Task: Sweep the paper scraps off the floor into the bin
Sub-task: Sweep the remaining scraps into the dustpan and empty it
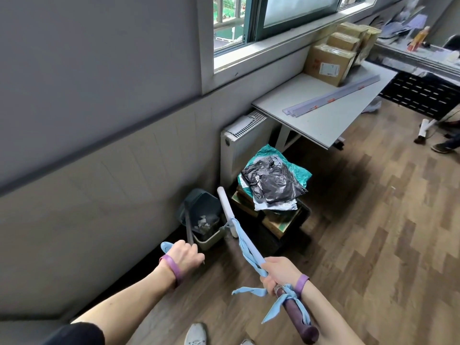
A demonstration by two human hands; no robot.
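The left hand (pixel 183 253) grips the dustpan (pixel 199 207) tipped over the bin (pixel 207 239), the right hand (pixel 278 273) grips the broom (pixel 249 247), and scraps could miss if the pan wobbles

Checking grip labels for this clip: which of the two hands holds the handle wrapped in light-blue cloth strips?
The right hand, gripping the broom handle tied with blue cloth. The left hand grips the thin dark dustpan handle above the bin.

This looks like an office or workroom used partly for storage. Up ahead of the right hand (pixel 280 271) a grey work table (pixel 321 120) under a sliding window (pixel 281 18) carries taped cardboard boxes (pixel 328 63) and long plastic strips (pixel 368 94). Nearer the hand, bagged parcels (pixel 271 183) are heaped by a wall heater (pixel 242 143) on wood-pattern flooring (pixel 373 245).
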